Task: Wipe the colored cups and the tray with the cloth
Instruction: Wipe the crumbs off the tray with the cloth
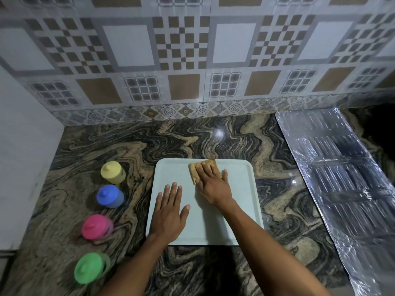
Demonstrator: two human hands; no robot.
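Observation:
A pale tray [241,210] lies flat on the marbled counter. My right hand [213,184] presses a folded tan cloth [193,170] onto the tray's far part, fingers straight over it. My left hand [168,212] lies flat on the tray's near left part, fingers spread. To the left of the tray stand lidded cups in a column: a yellow cup [112,172] farthest, then a blue cup [110,196], a pink cup [96,227] and a green cup [90,268] nearest.
A shiny foil sheet [346,189] covers the counter on the right. A patterned tile wall [192,60] rises behind the counter, and a plain white wall [23,157] closes the left side. The marbled counter [192,137] runs on behind the tray.

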